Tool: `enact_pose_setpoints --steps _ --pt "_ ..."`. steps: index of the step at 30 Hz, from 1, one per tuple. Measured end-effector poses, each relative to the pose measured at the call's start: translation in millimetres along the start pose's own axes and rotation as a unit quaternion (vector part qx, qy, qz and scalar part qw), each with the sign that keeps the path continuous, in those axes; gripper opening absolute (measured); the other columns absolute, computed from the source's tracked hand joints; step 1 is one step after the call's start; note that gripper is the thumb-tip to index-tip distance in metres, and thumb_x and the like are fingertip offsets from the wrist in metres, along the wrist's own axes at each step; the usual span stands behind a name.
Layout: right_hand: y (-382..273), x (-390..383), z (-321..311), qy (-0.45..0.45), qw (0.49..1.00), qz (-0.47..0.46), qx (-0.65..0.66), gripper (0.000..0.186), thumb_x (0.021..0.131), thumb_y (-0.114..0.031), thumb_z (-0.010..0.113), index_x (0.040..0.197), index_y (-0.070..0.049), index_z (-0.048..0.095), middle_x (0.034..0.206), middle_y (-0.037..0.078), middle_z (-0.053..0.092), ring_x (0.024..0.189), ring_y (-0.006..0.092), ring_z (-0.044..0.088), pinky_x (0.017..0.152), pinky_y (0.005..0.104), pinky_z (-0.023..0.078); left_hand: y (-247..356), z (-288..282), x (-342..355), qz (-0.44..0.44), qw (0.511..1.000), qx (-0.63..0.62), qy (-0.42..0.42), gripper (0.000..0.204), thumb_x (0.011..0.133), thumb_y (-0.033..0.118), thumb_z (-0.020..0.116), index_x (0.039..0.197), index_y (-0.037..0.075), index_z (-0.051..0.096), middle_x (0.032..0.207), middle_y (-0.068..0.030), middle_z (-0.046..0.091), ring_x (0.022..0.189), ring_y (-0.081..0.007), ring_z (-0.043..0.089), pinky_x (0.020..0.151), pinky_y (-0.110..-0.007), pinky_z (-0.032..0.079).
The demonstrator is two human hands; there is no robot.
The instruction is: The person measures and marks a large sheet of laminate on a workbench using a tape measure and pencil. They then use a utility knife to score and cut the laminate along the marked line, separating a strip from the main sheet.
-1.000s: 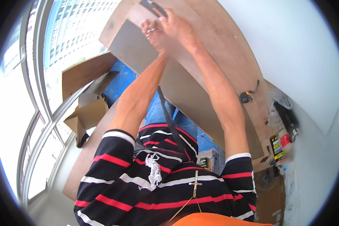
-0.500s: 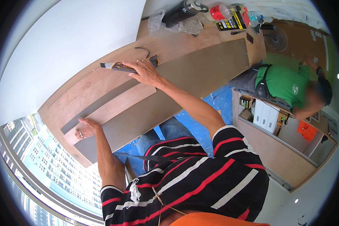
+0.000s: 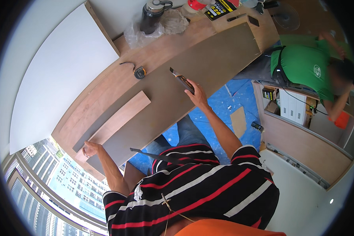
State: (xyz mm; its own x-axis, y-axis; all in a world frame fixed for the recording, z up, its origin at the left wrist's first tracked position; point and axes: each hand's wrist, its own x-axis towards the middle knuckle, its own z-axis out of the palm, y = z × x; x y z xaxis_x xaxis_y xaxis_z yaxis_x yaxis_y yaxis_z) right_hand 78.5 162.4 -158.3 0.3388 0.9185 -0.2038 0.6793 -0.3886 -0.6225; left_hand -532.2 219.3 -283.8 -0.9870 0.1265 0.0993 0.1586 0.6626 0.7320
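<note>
My right hand [image 3: 197, 95] grips a black-and-orange utility knife [image 3: 181, 81] above the long grey-brown panel [image 3: 220, 51], its blade pointing up and to the left. My left hand [image 3: 91, 150] is closed on the near left end of a pale wooden strip [image 3: 124, 117]. That strip lies lengthwise over the grey-brown panel, some of which shows along both its sides. Between the knife and the white board, a tape measure [image 3: 139, 72] rests on the wooden bench top [image 3: 106, 88].
A dark flask [image 3: 152, 17] and crumpled plastic [image 3: 175, 22] stand at the back. A phone [image 3: 253, 21] lies at the far right end. A co-worker in a green shirt [image 3: 303, 69] bends near a cabinet [image 3: 303, 129]. Blue sheeting [image 3: 218, 104] covers the floor.
My right hand has lifted the utility knife off the bench near the tape measure and brought it right, over the panel. My left hand stays at the strip's end. The view has shifted.
</note>
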Motion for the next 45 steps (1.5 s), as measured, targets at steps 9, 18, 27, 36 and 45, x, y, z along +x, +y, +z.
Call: enact_pose_setpoints --steps 9,18,27,36,45 --pt "72 148 -17 0.006 0.994 -0.108 -0.026 0.057 0.087 -0.023 0.072 0.14 -0.018 0.052 0.12 0.016 0.065 0.106 0.0352 0.061 0.091 0.046 0.049 -9 -62 7 -0.102 0.978 -0.08 -0.165 0.046 0.075 0.021 0.075 0.113 0.006 0.056 0.112 -0.0125 0.054 0.108 -0.0268 0.051 0.083 -0.054 0.047" --pt "101 239 -22 -0.067 0.971 -0.216 -0.077 0.065 0.086 -0.026 0.074 0.144 -0.022 0.046 0.121 0.012 0.064 0.108 0.0341 0.061 0.093 0.0494 0.046 40 -18 -178 -0.222 0.946 -0.052 -0.23 0.09 0.07 0.047 0.085 0.134 0.0 0.042 0.125 -0.0224 0.052 0.12 -0.0312 0.048 0.096 -0.044 0.047" --pt "94 325 -35 -0.073 0.916 -0.336 -0.204 0.06 0.088 -0.033 0.072 0.143 -0.033 0.049 0.129 0.001 0.058 0.119 0.0308 0.054 0.097 0.0536 0.041 100 16 -251 -0.151 0.971 0.158 -0.094 0.119 0.061 0.056 0.089 0.147 -0.002 0.029 0.148 -0.0232 0.031 0.138 -0.0419 0.033 0.108 -0.058 0.039" --pt "-24 139 68 -0.219 0.863 -0.454 -0.031 0.07 0.083 -0.028 0.078 0.144 -0.019 0.046 0.133 0.01 0.052 0.125 0.0292 0.05 0.103 0.0508 0.039 98 -3 -258 -0.27 0.954 0.114 -0.067 0.107 0.059 0.03 0.088 0.144 0.008 0.027 0.14 -0.0253 0.031 0.135 -0.0412 0.031 0.108 -0.06 0.037" --pt "-78 16 153 -0.379 0.78 -0.489 -0.092 0.095 0.073 -0.023 0.082 0.153 -0.018 0.032 0.148 0.015 0.04 0.135 0.0334 0.04 0.109 0.0524 0.034 34 -49 -240 -0.195 0.979 -0.014 -0.057 0.078 0.076 0.029 0.079 0.135 -0.007 0.042 0.126 -0.0247 0.05 0.119 -0.0366 0.051 0.098 -0.043 0.046"
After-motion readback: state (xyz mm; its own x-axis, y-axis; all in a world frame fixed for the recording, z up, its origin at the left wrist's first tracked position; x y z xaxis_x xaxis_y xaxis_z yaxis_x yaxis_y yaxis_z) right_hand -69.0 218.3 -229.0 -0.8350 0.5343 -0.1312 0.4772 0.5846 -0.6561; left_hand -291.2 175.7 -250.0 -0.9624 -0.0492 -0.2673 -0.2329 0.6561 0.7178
